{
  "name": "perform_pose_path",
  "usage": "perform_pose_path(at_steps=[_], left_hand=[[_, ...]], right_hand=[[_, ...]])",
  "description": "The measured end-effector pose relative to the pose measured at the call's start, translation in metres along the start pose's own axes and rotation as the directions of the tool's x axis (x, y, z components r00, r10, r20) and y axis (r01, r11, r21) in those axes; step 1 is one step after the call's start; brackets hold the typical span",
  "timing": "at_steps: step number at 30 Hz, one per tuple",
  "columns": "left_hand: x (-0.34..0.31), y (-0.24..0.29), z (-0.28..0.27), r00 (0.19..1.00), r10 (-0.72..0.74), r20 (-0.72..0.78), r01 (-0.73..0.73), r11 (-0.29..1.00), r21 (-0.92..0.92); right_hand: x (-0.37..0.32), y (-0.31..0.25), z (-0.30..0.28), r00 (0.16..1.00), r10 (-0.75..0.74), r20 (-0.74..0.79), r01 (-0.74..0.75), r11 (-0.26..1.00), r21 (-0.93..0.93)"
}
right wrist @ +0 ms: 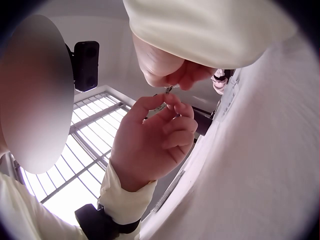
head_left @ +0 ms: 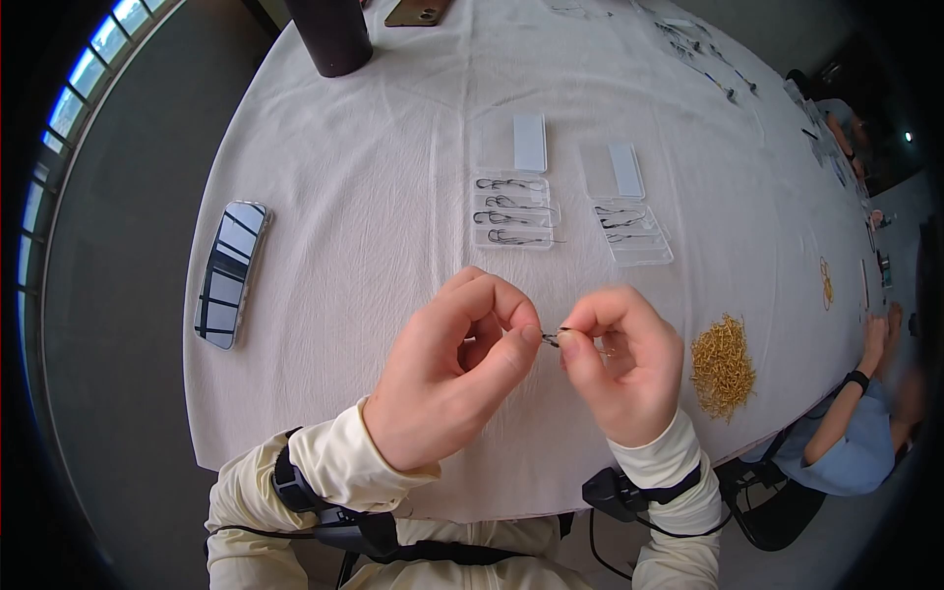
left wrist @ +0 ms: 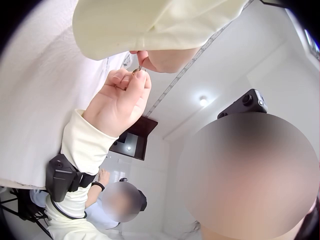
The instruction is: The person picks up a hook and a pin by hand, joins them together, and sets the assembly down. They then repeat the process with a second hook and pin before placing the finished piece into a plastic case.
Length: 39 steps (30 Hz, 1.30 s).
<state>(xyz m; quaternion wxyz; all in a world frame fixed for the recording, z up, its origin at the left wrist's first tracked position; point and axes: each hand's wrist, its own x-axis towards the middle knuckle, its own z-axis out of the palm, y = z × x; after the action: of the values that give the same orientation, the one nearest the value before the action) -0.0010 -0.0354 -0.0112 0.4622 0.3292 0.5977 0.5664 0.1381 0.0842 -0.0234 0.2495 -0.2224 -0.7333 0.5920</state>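
A small dark piece (head_left: 550,338) spans the gap between the two hands, above the table's near side. My left hand (head_left: 452,364) pinches its left end between thumb and forefinger. On the other side, my right hand (head_left: 624,359) pinches it, with a thin gold-coloured bit showing by the fingers. The left wrist view shows the right hand (left wrist: 120,102) with fingertips meeting the left hand (left wrist: 172,60) at the piece. From the right wrist, the left hand (right wrist: 152,140) appears below the right hand (right wrist: 160,65). Fingertips hide most of the piece, so its exact shape is unclear.
Two open clear boxes (head_left: 513,239) (head_left: 644,253) hold dark hooked pieces beyond the hands. A gold-coloured pile (head_left: 723,366) lies at right, a phone (head_left: 232,275) at left. A dark cup (head_left: 332,39) stands at the back; another person's arm (head_left: 836,423) is at right.
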Motion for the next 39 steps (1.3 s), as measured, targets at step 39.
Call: perform_pose_path(at_steps=[39], left_hand=[[0.0, -0.0045, 0.0068, 0.661, 0.743, 0.099, -0.564, 0.406, 0.719]], right_hand=[[0.0021, -0.0038, -0.0065, 0.636, -0.734, 0.237, 0.637, 0.326, -0.698]])
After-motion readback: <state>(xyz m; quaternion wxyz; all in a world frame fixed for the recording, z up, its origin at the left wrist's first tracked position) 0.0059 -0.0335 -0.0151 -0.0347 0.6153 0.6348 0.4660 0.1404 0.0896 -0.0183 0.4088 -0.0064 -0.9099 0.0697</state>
